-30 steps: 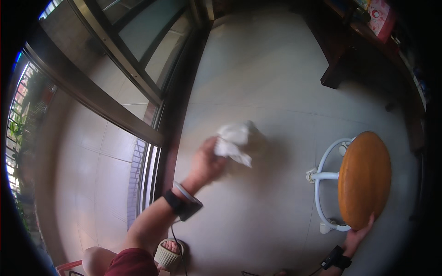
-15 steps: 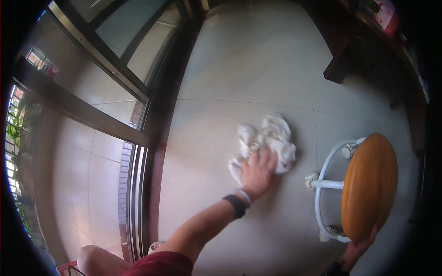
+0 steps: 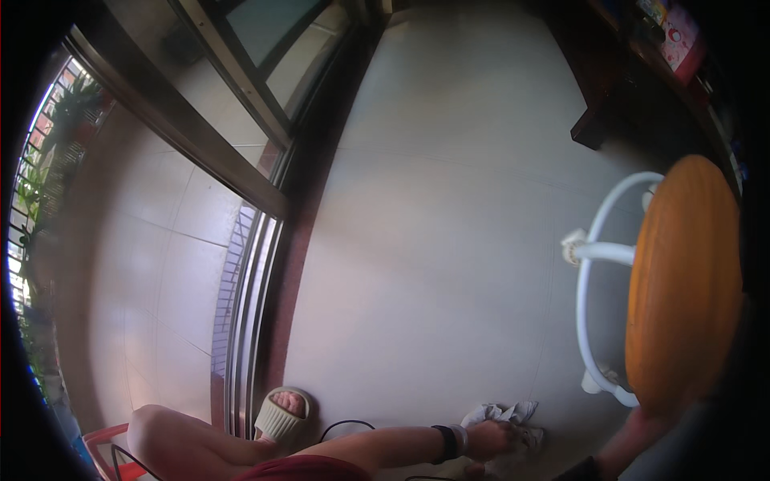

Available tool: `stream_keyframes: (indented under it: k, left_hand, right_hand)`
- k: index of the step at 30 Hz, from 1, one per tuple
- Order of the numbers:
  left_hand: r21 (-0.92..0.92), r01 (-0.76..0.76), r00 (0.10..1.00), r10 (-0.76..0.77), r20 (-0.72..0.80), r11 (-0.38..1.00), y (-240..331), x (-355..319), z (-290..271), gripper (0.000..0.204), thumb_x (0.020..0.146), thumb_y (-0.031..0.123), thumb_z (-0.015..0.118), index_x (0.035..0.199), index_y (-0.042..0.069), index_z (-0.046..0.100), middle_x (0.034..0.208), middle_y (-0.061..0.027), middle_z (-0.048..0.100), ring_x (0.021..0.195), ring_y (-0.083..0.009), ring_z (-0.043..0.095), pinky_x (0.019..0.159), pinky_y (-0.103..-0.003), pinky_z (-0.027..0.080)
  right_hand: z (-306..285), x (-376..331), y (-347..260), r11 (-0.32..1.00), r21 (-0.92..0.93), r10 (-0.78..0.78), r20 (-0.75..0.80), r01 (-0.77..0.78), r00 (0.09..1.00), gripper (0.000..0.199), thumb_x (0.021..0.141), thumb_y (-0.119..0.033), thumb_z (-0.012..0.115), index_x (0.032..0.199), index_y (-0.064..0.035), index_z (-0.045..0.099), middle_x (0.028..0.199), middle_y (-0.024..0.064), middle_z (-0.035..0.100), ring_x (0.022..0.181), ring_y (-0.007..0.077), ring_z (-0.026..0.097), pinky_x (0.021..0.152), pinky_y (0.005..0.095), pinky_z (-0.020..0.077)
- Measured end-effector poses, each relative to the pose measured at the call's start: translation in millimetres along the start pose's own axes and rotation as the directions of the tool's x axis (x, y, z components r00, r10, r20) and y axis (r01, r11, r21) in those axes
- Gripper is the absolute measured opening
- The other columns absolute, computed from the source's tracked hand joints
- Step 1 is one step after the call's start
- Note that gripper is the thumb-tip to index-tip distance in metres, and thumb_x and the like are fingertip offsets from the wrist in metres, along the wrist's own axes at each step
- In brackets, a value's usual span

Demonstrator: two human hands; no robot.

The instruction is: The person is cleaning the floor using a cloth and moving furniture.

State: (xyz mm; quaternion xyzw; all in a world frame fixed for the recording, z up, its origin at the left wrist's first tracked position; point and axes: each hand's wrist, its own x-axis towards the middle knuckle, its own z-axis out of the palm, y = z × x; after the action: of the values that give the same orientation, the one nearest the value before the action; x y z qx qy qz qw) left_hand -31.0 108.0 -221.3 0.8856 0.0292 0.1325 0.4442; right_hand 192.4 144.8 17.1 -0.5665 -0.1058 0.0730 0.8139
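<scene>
A crumpled white cloth (image 3: 521, 414) lies on the floor near the lower edge of the view. My left hand (image 3: 491, 439), with a dark watch and a light bracelet at the wrist, is closed on it, though the fingertips are partly hidden. To the right stands a stool with a round orange-brown seat (image 3: 682, 280) and a pale tubular ring with white casters. At the seat's near edge is my right hand (image 3: 648, 425), gripping it; most of the fingers are hidden behind the seat.
Dark-framed sliding glass doors (image 3: 192, 144) and their metal track (image 3: 250, 321) run along the left. My slippered foot (image 3: 281, 413) rests beside the track, near a thin black cable (image 3: 349, 422). Dark wooden furniture (image 3: 597, 120) stands at the far right, above the pale tiled floor (image 3: 425, 240).
My left hand has drawn the cloth back across the floor toward me, its fingers going from spread to closed. The stool appears nearer and farther right, and the whole view has shifted.
</scene>
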Motion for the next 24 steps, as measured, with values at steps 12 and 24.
stream_keyframes:
  k: [12,24]
  left_hand:
    - [-0.776,0.05,0.882,-0.392,-0.261,0.629,50.9,-90.4,-117.5,0.029,0.076,0.018,0.067,0.101,0.006,0.06,0.091,-0.0108,0.064,0.084,-0.0217,0.062,0.077,-0.037,0.049]
    - [-0.03,0.476,0.878,-0.477,-0.036,0.879,29.2,-172.3,-110.2,0.035,0.082,0.028,0.064,0.105,0.002,0.058,0.095,-0.0122,0.063,0.086,-0.0183,0.06,0.076,-0.034,0.048]
  right_hand:
    - [173.8,-219.3,124.3,0.794,0.033,0.535,0.437,-0.607,0.723,0.048,0.074,-0.012,0.068,0.116,-0.0005,0.047,0.109,0.0081,0.054,0.099,0.0182,0.051,0.089,0.0324,0.0424]
    - [175.7,-272.5,170.8,0.932,-0.244,0.359,0.725,-0.269,0.588,0.099,0.079,-0.039,0.067,0.141,0.006,0.004,0.14,0.0295,0.024,0.13,0.0363,0.029,0.106,0.042,0.028]
